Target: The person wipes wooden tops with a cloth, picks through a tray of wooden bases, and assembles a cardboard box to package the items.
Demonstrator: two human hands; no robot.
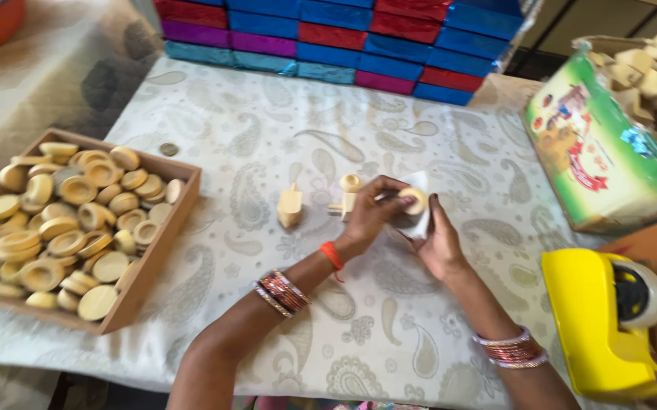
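Observation:
Near the middle of the table my left hand [370,216] and my right hand [436,241] meet around a small round wooden piece [415,200]. A white sheet [422,220] is wrapped under that piece. My left fingers press on its top while my right hand cradles it and the sheet from below. Just left of my hands stand a small wooden top-shaped piece [290,205] and a pale wooden peg part [348,197] on the cloth.
A wooden tray [163,241] at the left holds several round wooden discs. Stacked coloured boxes [343,38] line the far edge. A printed carton [601,159] of wooden pieces sits at the right, a yellow tape dispenser [601,326] near me. A coin [169,149] lies by the tray.

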